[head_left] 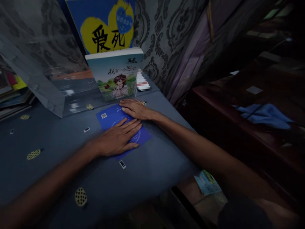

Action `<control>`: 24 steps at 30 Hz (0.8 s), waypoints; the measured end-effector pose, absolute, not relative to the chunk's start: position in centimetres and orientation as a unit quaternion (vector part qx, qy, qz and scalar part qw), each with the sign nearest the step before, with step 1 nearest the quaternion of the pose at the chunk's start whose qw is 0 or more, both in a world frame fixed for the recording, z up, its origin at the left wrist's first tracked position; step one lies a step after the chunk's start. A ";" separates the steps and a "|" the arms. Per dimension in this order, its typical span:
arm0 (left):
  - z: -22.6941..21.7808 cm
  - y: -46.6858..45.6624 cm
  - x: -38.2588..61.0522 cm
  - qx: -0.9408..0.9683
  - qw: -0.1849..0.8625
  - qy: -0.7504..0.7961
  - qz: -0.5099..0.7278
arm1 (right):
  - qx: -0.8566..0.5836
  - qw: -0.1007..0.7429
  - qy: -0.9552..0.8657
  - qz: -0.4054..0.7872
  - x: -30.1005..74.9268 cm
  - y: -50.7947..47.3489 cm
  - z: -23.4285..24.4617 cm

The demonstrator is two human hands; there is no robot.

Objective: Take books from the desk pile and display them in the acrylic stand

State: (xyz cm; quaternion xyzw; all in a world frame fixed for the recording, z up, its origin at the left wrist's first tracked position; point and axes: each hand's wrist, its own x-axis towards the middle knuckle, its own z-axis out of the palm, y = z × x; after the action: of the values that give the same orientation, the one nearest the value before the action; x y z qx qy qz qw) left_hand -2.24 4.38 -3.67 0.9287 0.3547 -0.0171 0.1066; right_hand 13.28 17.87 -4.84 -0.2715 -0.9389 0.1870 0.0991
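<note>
A blue printed sheet [111, 114] with a QR code in one corner lies on the grey patterned tabletop [157, 159]. My left hand [119, 136] rests flat across its near part, fingers spread and pointing to the right. On its far right edge lies my right hand [137, 109], also flat, with the fingers stretched out. Both palms face down, and neither hand grips anything. Just beyond the sheet, a book with a girl on its cover [116, 76] stands upright. Part of the sheet's print is covered by my hands.
Behind the book stands a larger blue and yellow book [102, 25] against patterned wallpaper [162, 28]. A clear plastic stand [53, 98] is at the left, beside stacked books [14, 92]. To the right, a blue cloth [264, 116] lies on a dark red surface [214, 105].
</note>
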 end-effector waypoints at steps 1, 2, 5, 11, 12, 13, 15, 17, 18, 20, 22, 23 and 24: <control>-3.7 4.3 -1.7 0.932 0.114 0.344 -0.014 | -0.273 0.101 -0.939 0.185 13.3 17.7 -4.8; -3.6 4.1 -1.2 0.935 0.123 0.333 -0.011 | -0.276 0.103 -0.938 0.182 13.3 17.5 -4.7; -3.4 3.1 -0.3 0.942 0.150 0.299 -0.001 | -0.285 0.110 -0.937 0.167 13.5 16.7 -4.8; -3.5 1.0 -0.7 0.941 0.153 0.302 -0.001 | -0.295 0.107 -0.939 0.139 13.4 16.1 -5.1; -3.6 0.7 -1.0 0.939 0.146 0.313 0.000 | -0.298 0.107 -0.939 0.137 13.4 16.0 -5.1; -3.7 0.5 -1.4 0.935 0.137 0.326 0.002 | -0.300 0.107 -0.938 0.136 13.4 16.0 -5.1; -4.0 0.2 -2.4 0.925 0.116 0.360 0.006 | -0.301 0.106 -0.938 0.137 13.3 15.8 -5.0; -4.2 0.5 -3.9 0.909 0.095 0.405 0.013 | -0.304 0.103 -0.937 0.136 13.2 15.7 -5.0; -4.3 0.8 -4.8 0.899 0.086 0.430 0.016 | -0.306 0.101 -0.937 0.134 13.2 15.7 -5.0; -4.5 1.9 -6.6 0.872 0.068 0.485 0.023 | -0.312 0.098 -0.937 0.125 13.1 15.6 -5.0; -4.6 3.3 -8.3 0.842 0.055 0.537 0.025 | -0.319 0.102 -0.936 0.109 13.0 15.2 -5.1; -4.6 4.0 -9.0 0.828 0.054 0.557 0.022 | -0.321 0.104 -0.936 0.099 12.9 14.9 -5.1; -4.6 4.6 -9.6 0.817 0.055 0.574 0.018 | -0.322 0.105 -0.937 0.091 12.9 14.5 -5.0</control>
State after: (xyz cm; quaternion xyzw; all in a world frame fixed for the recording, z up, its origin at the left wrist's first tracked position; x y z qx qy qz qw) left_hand -9.55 4.57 -4.59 0.8171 0.5736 0.0184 0.0550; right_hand 12.90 14.49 -5.03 -0.3216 -0.9366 0.0912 0.1050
